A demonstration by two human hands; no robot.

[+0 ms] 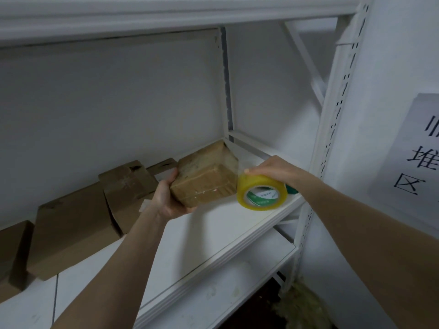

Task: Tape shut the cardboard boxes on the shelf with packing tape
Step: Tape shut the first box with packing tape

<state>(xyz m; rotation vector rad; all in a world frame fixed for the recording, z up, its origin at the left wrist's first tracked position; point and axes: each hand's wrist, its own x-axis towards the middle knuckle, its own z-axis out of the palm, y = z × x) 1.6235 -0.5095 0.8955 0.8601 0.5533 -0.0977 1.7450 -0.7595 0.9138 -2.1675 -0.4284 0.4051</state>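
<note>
My left hand (166,198) grips a small cardboard box (204,174) by its lower left corner and holds it tilted above the white shelf (228,224). Shiny tape covers the box's faces. To its right my right hand (273,170) holds a yellowish roll of packing tape (261,194) with a green and white core, close against the box's right edge. A clear strip of tape seems to stretch from the roll to the box.
Three more cardboard boxes (71,229) (128,186) (11,252) stand along the shelf to the left. A green object (292,189) peeks out behind the roll. White shelf uprights (332,119) rise at right, a paper sign (418,160) hangs on the wall, and a lower shelf (225,293) lies below.
</note>
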